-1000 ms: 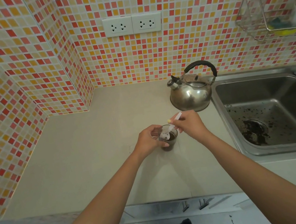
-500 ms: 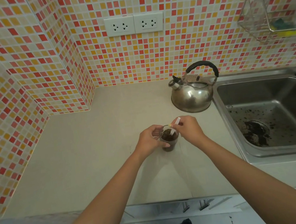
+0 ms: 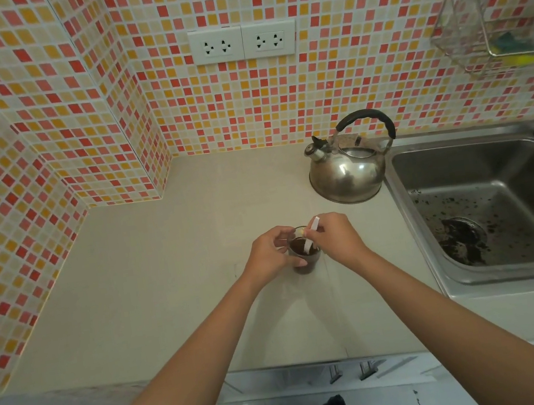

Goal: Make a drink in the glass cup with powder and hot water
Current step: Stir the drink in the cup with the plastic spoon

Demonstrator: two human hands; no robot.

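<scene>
A: Item one, nearest: glass cup [image 3: 304, 259], set on the counter [image 3: 153, 288] at centre, just ahead of the body. How is it held?

B: The left hand [image 3: 268, 257] is wrapped around its 9 o'clock side. A white spoon [image 3: 311, 240] is pinched by the right hand [image 3: 338, 240] at 3 o'clock, its bowl dipped in the cup and its handle slanted up toward 1 o'clock.

A: Appearance of the cup?

B: Small and clear, filled with a dark brown drink nearly to the rim. Whether any powder is left undissolved cannot be told.

A: Risks noted?

B: Hot liquid could be slopped over the rim if the spoon is swirled too fast, since little headroom is seen. The cup could be tipped if the left grasp is loosened while the spoon is pressed against the wall. Fingers could be scalded through the thin glass.

A: Further items?

B: Steel kettle [image 3: 347, 169] at 1 o'clock, well apart, beside the sink [image 3: 498, 275] at 3 o'clock, whose basin is speckled with dark grounds. Twin sockets [image 3: 243, 42] at 12 o'clock on the tiled wall.
</scene>
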